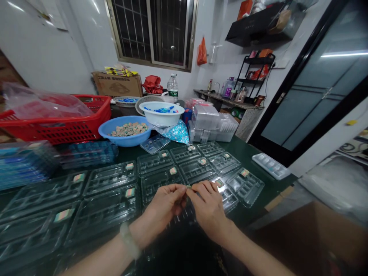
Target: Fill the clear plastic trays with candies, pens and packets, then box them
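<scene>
My left hand and my right hand meet fingertip to fingertip above the clear plastic trays on the dark green table. Both pinch one small greenish piece between thumbs and forefingers. Several trays lie in rows, most with one small striped eraser-like block in a compartment. A blue bowl full of the same small blocks stands behind the trays. A pale bracelet sits on my left wrist.
A red basket with a plastic bag stands at the far left, stacks of blue-filled trays before it. A white bowl, a water bottle, a cardboard box and clear tray stacks lie behind. A filled tray rests at right.
</scene>
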Action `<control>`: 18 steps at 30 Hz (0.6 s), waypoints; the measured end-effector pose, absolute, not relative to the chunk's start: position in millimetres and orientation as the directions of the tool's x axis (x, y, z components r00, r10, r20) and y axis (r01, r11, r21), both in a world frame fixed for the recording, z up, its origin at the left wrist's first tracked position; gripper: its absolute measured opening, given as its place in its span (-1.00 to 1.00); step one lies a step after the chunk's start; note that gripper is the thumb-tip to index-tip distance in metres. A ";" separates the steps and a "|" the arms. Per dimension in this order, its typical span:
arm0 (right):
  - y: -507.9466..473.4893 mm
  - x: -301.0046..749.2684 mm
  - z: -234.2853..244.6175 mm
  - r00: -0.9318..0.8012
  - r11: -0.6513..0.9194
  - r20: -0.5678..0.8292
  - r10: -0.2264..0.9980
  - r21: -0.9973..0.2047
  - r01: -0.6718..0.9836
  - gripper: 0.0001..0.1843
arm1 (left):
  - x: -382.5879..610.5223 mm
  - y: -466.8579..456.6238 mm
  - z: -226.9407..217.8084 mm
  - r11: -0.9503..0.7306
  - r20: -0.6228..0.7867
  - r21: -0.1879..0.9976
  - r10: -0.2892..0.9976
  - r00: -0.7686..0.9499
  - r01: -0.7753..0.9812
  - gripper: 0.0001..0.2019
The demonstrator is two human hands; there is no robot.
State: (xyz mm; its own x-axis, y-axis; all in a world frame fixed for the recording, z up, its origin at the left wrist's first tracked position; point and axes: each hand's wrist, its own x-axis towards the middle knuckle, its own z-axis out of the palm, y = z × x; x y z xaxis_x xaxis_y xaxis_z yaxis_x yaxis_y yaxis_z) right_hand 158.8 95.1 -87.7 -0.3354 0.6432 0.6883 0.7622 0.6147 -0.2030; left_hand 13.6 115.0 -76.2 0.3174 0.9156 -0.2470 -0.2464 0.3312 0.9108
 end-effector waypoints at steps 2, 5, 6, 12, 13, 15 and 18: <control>92.9 160.4 -85.0 -0.205 0.587 0.693 0.691 -0.373 0.719 -0.77 | 11.9 114.4 -76.0 0.309 -0.224 0.922 0.918 0.326 -0.235 -0.78; 91.8 164.1 -79.3 -0.045 0.474 0.537 0.842 -0.698 0.537 -0.83 | 11.6 112.3 -74.2 0.269 -0.181 0.939 0.917 0.355 -0.215 -0.77; 92.1 165.1 -77.3 -0.041 0.422 0.456 0.889 -0.781 0.461 -0.85 | 12.2 111.5 -73.4 0.263 -0.177 0.943 0.914 0.364 -0.203 -0.76; 94.3 168.9 -72.6 -0.070 0.255 0.245 0.967 -0.929 0.269 -0.90 | 15.6 107.7 -69.5 0.318 -0.198 0.920 0.881 0.429 -0.229 -0.79; 94.4 169.7 -73.4 -0.071 0.242 0.232 0.970 -0.939 0.245 -0.90 | 15.8 107.7 -69.5 0.334 -0.198 0.906 0.879 0.434 -0.262 -0.78; 94.3 171.5 -75.7 -0.065 0.221 0.212 0.975 -0.956 0.194 -0.88 | 15.8 108.4 -70.2 0.363 -0.195 0.862 0.882 0.429 -0.353 -0.78; 94.1 173.9 -78.9 -0.026 0.195 0.194 0.981 -0.972 0.130 -0.86 | 15.5 111.2 -72.8 0.403 -0.207 0.771 0.891 0.404 -0.494 -0.79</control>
